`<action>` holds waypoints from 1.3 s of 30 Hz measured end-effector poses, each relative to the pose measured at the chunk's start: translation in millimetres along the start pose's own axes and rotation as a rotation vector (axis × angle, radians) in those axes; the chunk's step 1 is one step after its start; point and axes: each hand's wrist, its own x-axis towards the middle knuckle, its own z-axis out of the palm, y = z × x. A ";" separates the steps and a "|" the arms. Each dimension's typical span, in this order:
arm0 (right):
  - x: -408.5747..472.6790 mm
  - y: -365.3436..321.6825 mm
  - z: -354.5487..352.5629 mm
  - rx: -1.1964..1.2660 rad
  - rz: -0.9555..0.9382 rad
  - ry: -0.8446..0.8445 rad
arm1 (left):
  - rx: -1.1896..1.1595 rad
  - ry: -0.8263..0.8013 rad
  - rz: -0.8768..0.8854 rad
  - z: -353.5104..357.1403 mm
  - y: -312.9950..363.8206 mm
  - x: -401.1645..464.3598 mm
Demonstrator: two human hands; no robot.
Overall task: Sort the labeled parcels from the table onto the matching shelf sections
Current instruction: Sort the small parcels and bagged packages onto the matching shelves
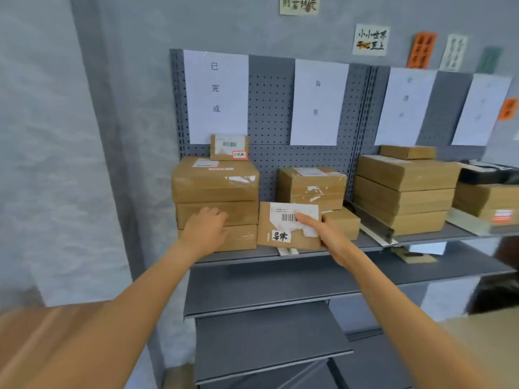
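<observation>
The right hand [323, 231] pinches the small parcel [286, 228] by its right edge; it looks light, stiff; left hand [205, 228] rests spread on the stack [216, 192]

A small parcel [289, 226] stands on the shelf [309, 252] between two stacks.

The pegboard [269, 113] is grey, dotted with rows of small holes. On it hang white paper sheets [215, 94] with dark characters. Below it sit brown cardboard parcels [216, 189]; the one [289, 226] at the front bears a white label with a black barcode. Upper right of the pegboard hangs an orange note [422, 50].
</observation>
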 end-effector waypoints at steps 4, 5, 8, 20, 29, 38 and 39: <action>13.3 7.2 -64.8 -0.020 -0.017 0.034 | -0.016 0.007 0.048 20.5 61.4 35.0; 17.8 9.1 -78.7 -0.024 -0.026 0.033 | -0.024 0.010 0.053 25.6 74.7 42.6; 34.2 15.7 -114.7 -0.020 -0.039 0.052 | -0.046 0.002 0.058 40.5 105.9 64.1; 96.4 31.6 -192.5 -0.026 -0.013 0.105 | -0.075 -0.029 0.046 87.3 161.5 131.2; 162.3 31.1 -200.2 -0.060 -0.024 0.138 | -0.185 0.007 0.107 134.4 167.0 200.0; 218.4 50.1 -205.5 0.029 0.015 0.095 | -0.289 -0.029 0.169 183.4 159.5 241.8; 220.9 53.4 -207.4 0.058 0.016 0.092 | -0.305 -0.041 0.178 188.3 158.8 242.7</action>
